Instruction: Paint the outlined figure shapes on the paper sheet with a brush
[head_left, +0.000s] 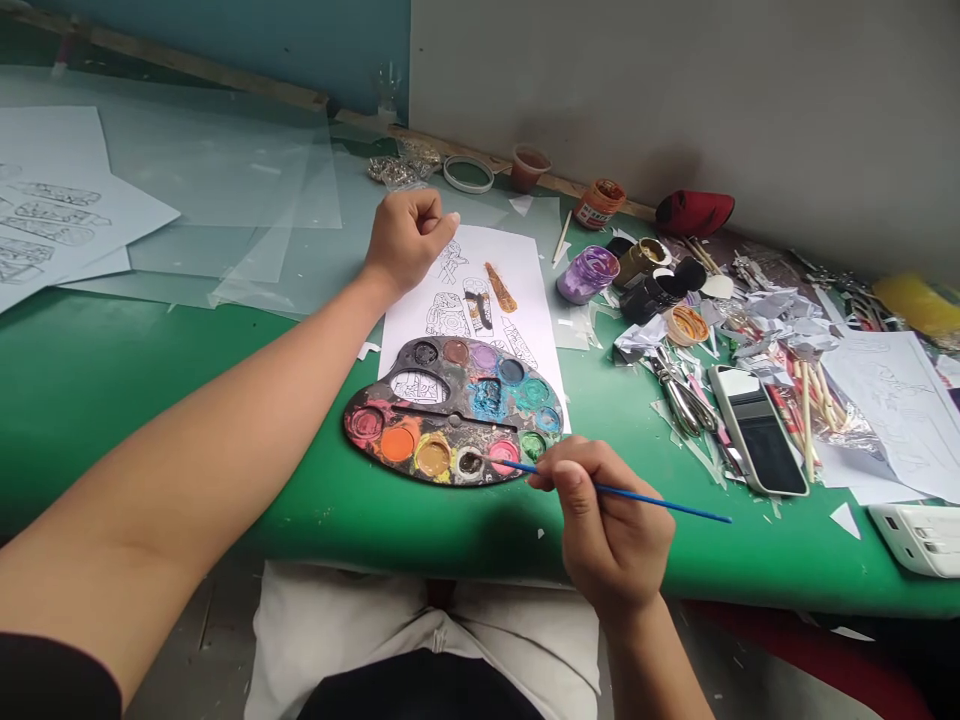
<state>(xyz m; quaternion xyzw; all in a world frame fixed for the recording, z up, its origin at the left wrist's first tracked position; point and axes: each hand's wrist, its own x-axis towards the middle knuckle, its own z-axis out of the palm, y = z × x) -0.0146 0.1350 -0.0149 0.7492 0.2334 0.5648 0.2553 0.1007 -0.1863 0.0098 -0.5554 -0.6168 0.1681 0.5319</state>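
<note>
My right hand pinches a thin blue paintbrush. The brush tip is at a dark well in the front row of the paint palette, a black oval board with many coloured wells and a thumb hole. The palette lies over the lower part of a white sheet with line drawings. On that sheet, one tapered shape is painted brown-orange and another is partly painted black and gold. My left hand is closed in a loose fist at the sheet's upper left edge, with nothing visible in it.
Paint jars, one purple and one orange, stand at the back right. A phone, scissors, wooden sticks and paper scraps crowd the right side. Clear plastic sheets and drawn papers lie at the left.
</note>
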